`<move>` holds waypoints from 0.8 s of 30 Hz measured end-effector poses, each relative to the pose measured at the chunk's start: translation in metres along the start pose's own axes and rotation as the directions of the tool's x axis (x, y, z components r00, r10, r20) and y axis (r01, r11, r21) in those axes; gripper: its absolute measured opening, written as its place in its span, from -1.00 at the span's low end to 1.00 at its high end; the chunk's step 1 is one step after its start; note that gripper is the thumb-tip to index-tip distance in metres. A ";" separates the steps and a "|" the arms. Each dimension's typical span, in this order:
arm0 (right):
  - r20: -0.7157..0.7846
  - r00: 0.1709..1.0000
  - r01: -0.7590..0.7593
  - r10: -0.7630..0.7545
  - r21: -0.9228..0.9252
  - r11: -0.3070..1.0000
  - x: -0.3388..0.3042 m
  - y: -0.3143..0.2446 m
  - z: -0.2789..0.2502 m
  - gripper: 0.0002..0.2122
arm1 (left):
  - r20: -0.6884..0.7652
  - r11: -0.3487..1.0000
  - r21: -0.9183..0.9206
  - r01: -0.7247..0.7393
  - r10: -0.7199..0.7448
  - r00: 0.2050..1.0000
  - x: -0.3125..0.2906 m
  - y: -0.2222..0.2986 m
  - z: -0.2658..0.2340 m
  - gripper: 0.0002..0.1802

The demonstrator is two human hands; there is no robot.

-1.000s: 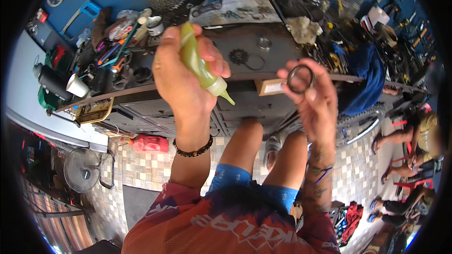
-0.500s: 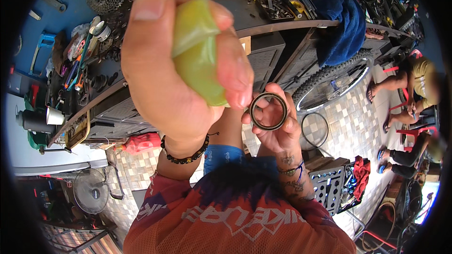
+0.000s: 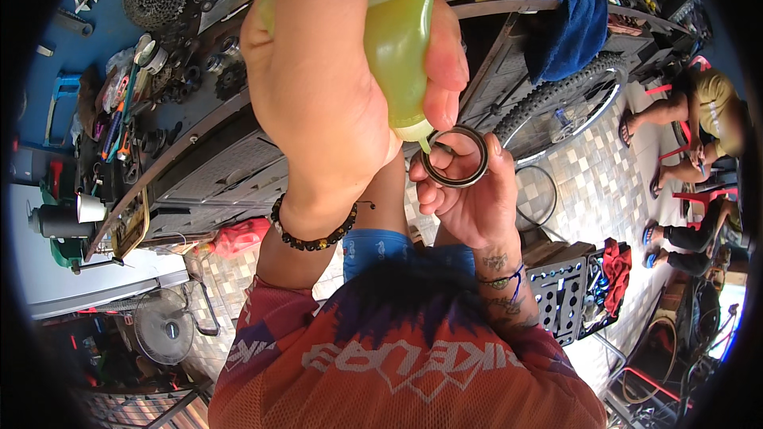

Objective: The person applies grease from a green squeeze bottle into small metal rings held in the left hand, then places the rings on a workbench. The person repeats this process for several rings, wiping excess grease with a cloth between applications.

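Note:
A soft squeeze bottle [image 3: 401, 63] of yellow-green liquid is gripped in my left hand [image 3: 310, 95], tipped with its nozzle downward. The nozzle tip is at the left rim of a thin, dark metal ring that looks like a bearing [image 3: 484, 160]; whether they touch, I cannot tell. My right hand [image 3: 481, 218] pinches this bearing by its edge, thumb on the right side and fingers behind and below. Part of the bottle's top runs out of view and is covered by my left fingers.
A curved-looking workbench [image 3: 214, 123] with tools and bike parts spans the far side. A blue towel [image 3: 564, 24] hangs over its edge above a bicycle wheel [image 3: 556, 123]. An open tool case [image 3: 556, 302] lies at right. Seated people [image 3: 707, 119] are farther right; a fan [image 3: 163, 326] stands left.
My left hand has moved right and turned the bottle so its nozzle shows and meets the bearing's left rim. The bearing has shifted slightly up.

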State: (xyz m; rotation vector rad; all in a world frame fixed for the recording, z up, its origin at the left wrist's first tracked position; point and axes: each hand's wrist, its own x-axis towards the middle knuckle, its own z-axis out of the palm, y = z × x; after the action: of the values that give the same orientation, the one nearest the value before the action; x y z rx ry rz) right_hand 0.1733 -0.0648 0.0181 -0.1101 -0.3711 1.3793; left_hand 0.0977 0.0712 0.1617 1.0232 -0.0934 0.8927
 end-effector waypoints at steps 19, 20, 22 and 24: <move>0.005 1.000 -0.013 0.013 0.044 0.999 0.000 -0.002 0.001 -0.32 | -0.146 0.995 -0.088 0.038 -0.050 0.988 -0.003 -0.012 0.004 -0.42; 0.006 1.000 -0.011 0.011 0.042 0.999 0.000 -0.002 0.001 -0.32 | -0.116 0.997 -0.065 0.030 -0.037 0.993 -0.002 -0.011 0.003 -0.42; 0.008 1.000 -0.009 0.008 0.039 0.999 0.000 -0.002 0.001 -0.33 | -0.064 0.999 -0.037 0.014 -0.016 0.998 0.000 -0.011 0.001 -0.41; -0.009 1.000 -0.009 0.009 0.031 0.999 0.000 -0.003 0.002 -0.33 | -0.055 0.999 -0.023 0.022 -0.023 0.998 0.000 -0.011 0.000 -0.41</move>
State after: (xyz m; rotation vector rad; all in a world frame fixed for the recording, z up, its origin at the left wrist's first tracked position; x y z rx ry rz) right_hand 0.1754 -0.0654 0.0207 -0.0925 -0.3420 1.3928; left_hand 0.1050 0.0692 0.1537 0.9760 -0.0451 0.8973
